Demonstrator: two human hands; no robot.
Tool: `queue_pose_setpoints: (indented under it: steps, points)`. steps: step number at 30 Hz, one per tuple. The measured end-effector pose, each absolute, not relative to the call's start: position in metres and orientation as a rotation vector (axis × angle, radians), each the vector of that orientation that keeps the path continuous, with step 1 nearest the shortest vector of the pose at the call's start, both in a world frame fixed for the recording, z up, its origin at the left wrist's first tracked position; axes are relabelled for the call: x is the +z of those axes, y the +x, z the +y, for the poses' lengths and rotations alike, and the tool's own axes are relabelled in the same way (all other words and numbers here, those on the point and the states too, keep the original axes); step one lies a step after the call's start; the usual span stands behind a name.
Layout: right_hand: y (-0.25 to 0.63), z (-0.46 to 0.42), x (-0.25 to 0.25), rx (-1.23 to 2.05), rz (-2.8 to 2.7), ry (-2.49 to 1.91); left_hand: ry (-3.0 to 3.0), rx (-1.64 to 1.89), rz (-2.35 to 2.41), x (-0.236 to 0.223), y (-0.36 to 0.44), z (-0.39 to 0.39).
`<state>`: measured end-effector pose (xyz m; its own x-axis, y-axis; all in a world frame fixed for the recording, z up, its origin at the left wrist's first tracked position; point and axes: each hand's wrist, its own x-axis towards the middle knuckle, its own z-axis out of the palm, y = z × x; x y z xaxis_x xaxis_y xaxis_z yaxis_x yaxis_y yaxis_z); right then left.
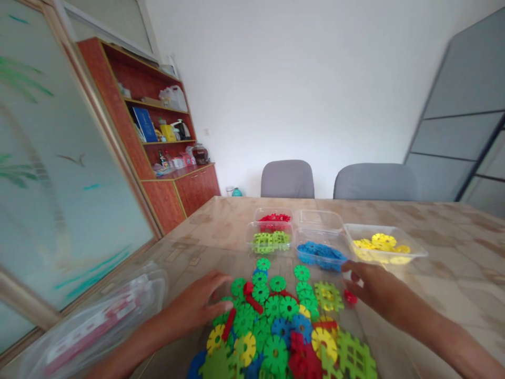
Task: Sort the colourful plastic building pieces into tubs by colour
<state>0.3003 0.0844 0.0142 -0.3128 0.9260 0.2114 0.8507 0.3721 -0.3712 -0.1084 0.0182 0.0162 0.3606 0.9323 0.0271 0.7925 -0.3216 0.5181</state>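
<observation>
A mixed pile of plastic interlocking pieces lies on the table before me: green discs [274, 305], blue discs [282, 329], yellow discs [244, 348], red pieces [303, 358] and light-green square lattices [357, 355]. At the pile's left edge is my left hand [199, 300], thumb and fingers apart, holding nothing, close to a red strip [229, 323]. My right hand [371, 281] hovers at the right, fingers bent with a gap to the thumb. Just below its fingertips is a small red piece [350, 296]; whether they touch is unclear.
Beyond the pile stand clear tubs of red pieces [275, 218], light-green lattices [271, 242], blue discs [321, 255] and yellow discs [382, 245]. Another clear tub [319, 218] sits behind the blue one. A plastic bag [98, 321] lies left. Two chairs [287, 179] stand across the table.
</observation>
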Motion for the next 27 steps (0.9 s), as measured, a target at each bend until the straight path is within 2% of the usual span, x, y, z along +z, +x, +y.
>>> queue_pose_setpoints:
  steps: [3, 5, 9, 13, 20, 27]
  points:
    - [0.298, 0.069, -0.009, 0.269, -2.304, -1.547, 2.203, 0.471, 1.434, 0.013, -0.1, 0.006]
    - [0.285, 0.064, -0.013, 0.385, -2.372, -1.423, 2.161, 0.552, 1.373, 0.012, -0.09, 0.002]
    - [0.263, 0.061, 0.006, 0.716, -2.378, -1.103, 2.038, 0.689, 1.27, 0.016, -0.074, 0.001]
    - [0.269, 0.052, 0.028, 0.631, -2.32, -1.156, 2.132, 0.757, 1.33, 0.026, -0.071, -0.001]
    - [0.271, -0.004, 0.028, 0.735, -2.595, -1.4, 2.287, 0.222, 1.123, 0.039, -0.072, -0.04]
    - [0.239, 0.007, 0.03, 0.775, -2.574, -1.101, 2.367, 0.22, 1.036, 0.031, -0.036, -0.048]
